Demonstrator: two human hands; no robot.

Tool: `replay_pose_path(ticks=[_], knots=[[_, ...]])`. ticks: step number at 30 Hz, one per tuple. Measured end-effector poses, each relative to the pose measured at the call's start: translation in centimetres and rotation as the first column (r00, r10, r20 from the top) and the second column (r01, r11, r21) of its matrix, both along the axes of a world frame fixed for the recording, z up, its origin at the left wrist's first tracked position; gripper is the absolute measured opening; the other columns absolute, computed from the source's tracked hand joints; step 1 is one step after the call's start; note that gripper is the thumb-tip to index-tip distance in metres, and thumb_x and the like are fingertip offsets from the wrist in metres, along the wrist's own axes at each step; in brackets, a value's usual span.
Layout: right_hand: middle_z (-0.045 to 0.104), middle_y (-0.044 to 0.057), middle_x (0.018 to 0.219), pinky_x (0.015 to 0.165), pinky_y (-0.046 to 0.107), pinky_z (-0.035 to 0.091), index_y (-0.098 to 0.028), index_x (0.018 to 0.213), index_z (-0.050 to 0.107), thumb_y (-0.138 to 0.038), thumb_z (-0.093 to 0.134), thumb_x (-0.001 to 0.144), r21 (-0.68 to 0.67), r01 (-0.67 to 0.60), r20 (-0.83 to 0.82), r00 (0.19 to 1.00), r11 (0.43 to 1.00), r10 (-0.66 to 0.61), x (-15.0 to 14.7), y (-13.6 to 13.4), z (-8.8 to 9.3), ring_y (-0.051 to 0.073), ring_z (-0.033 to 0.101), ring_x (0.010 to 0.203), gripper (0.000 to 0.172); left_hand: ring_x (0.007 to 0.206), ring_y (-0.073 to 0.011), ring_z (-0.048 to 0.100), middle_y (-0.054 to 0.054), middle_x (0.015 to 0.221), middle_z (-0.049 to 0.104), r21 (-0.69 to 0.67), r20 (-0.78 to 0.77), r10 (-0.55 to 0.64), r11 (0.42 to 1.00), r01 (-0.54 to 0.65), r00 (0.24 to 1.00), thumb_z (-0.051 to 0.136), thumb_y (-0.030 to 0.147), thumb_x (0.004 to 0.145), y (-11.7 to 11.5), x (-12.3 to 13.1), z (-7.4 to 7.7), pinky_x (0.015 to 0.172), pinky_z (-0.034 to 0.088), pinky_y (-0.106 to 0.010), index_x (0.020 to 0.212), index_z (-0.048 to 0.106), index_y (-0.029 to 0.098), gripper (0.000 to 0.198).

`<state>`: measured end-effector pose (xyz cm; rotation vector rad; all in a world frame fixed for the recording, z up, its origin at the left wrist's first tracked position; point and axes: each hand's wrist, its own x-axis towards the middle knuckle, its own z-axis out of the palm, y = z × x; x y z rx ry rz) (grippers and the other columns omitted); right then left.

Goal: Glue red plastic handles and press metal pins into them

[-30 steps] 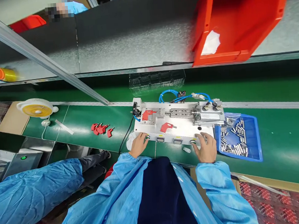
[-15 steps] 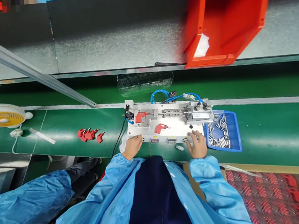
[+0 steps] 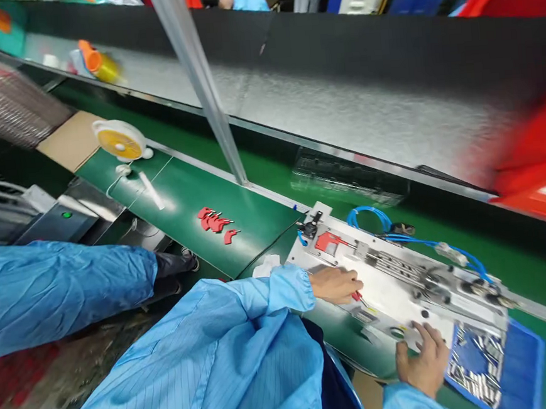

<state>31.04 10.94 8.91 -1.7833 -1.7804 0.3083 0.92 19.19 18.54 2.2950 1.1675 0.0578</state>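
Note:
My left hand (image 3: 336,284) reaches over the white metal fixture (image 3: 388,296), its fingers closed on a red pistol-shaped part (image 3: 356,295) whose thin metal tip points right. My right hand (image 3: 423,355) is at the fixture's front edge beside a round button (image 3: 397,333), fingers apart, holding nothing. Another red part (image 3: 326,241) sits in the nest at the fixture's left end, its metal rod pointing toward the slide mechanism (image 3: 396,267). Several red parts (image 3: 215,223) lie on the green table to the left.
A blue bin (image 3: 522,361) of metal pins stands right of the fixture. Blue hoses (image 3: 371,212) run behind it. A fan (image 3: 120,143) is at far left. A slanted metal post (image 3: 207,90) rises behind the table. A person's blue sleeve (image 3: 67,290) shows at left.
The view has swung left and tilted. My left hand has left the fixture's left front corner and closed on the loose red part. My right hand has stayed near the right button.

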Motion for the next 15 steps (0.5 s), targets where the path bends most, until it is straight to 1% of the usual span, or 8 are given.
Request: replay_pose_path(ticks=[3,4,5,6,9,11,12,15], knots=[[0.057,0.022,0.136,0.090,0.063,0.062,-0.019,0.129,0.066,-0.036,0.058,0.078,0.018,0.058,-0.041,0.998,0.998,-0.057,-1.1,0.1,-0.3,0.048,0.050,0.138,0.054,0.086,-0.0186,0.073,-0.001,0.112,0.074,-0.072,0.096,0.033,0.997,-0.026,0.995,0.079,0.026,0.083,-3.2,-6.5,-1.6,0.071,0.057,-0.026,0.113,0.075,0.028,0.031],[0.058,0.021,0.136,0.091,0.064,0.062,-0.020,0.129,0.066,-0.035,0.058,0.077,0.024,0.079,-0.041,0.996,0.997,-0.078,-1.5,0.1,-0.2,0.048,0.051,0.138,0.054,0.088,-0.0170,0.073,0.001,0.110,0.074,-0.117,0.156,0.132,0.987,-0.115,0.979,0.081,0.024,0.079,-4.6,-9.0,-2.2,0.075,0.057,-0.024,0.110,0.076,0.030,0.032],[0.058,0.020,0.134,0.091,0.064,0.062,-0.021,0.128,0.066,-0.035,0.059,0.077,0.027,0.098,-0.035,0.995,0.995,-0.097,-1.8,0.1,0.1,0.047,0.051,0.138,0.053,0.090,-0.0154,0.073,0.004,0.108,0.074,-0.156,0.185,0.345,0.935,-0.319,0.920,0.084,0.022,0.074,-6.0,-11.4,-2.8,0.080,0.057,-0.021,0.105,0.077,0.033,0.034],[0.059,0.019,0.132,0.090,0.064,0.062,-0.022,0.126,0.066,-0.035,0.059,0.076,0.024,0.112,-0.027,0.993,0.993,-0.112,-2.1,0.1,0.5,0.047,0.052,0.137,0.052,0.094,-0.0154,0.072,0.004,0.110,0.074,-0.157,0.159,0.461,0.885,-0.439,0.873,0.083,0.022,0.075,-7.3,-13.7,-3.4,0.085,0.057,-0.021,0.107,0.076,0.033,0.034],[0.057,0.018,0.125,0.087,0.062,0.063,-0.022,0.119,0.063,-0.035,0.058,0.074,-0.039,0.119,-0.011,0.993,0.992,-0.120,-3.3,0.4,2.5,0.046,0.053,0.134,0.047,0.106,-0.0218,0.070,-0.006,0.115,0.072,-0.105,0.033,0.710,0.703,-0.704,0.704,0.063,0.016,0.089,-9.5,-19.6,-4.9,0.096,0.058,-0.032,0.117,0.070,0.023,0.030],[0.055,0.019,0.123,0.087,0.061,0.063,-0.021,0.115,0.060,-0.033,0.056,0.074,-0.117,0.107,-0.025,0.993,0.987,-0.111,-4.1,0.5,4.0,0.046,0.052,0.133,0.043,0.110,-0.0277,0.069,-0.012,0.114,0.069,-0.044,-0.066,0.821,0.565,-0.824,0.567,0.055,0.015,0.093,-9.8,-22.1,-5.6,0.096,0.058,-0.040,0.119,0.067,0.018,0.029],[0.053,0.019,0.125,0.091,0.061,0.062,-0.020,0.116,0.058,-0.030,0.054,0.074,-0.165,0.095,-0.039,0.994,0.982,-0.102,-4.5,0.5,4.5,0.044,0.049,0.135,0.044,0.110,-0.0298,0.069,-0.013,0.114,0.068,-0.021,-0.104,0.846,0.525,-0.851,0.524,0.054,0.015,0.094,-9.6,-22.9,-5.8,0.094,0.059,-0.042,0.120,0.065,0.017,0.028],[0.051,0.018,0.132,0.099,0.058,0.060,-0.021,0.119,0.058,-0.023,0.052,0.075,-0.180,0.204,-0.009,0.978,0.962,-0.209,-5.4,-0.1,5.3,0.039,0.048,0.138,0.044,0.103,-0.0325,0.071,-0.016,0.115,0.065,0.030,-0.180,0.855,0.499,-0.866,0.487,0.055,0.016,0.095,-8.7,-23.4,-5.7,0.082,0.060,-0.044,0.120,0.063,0.015,0.027]])
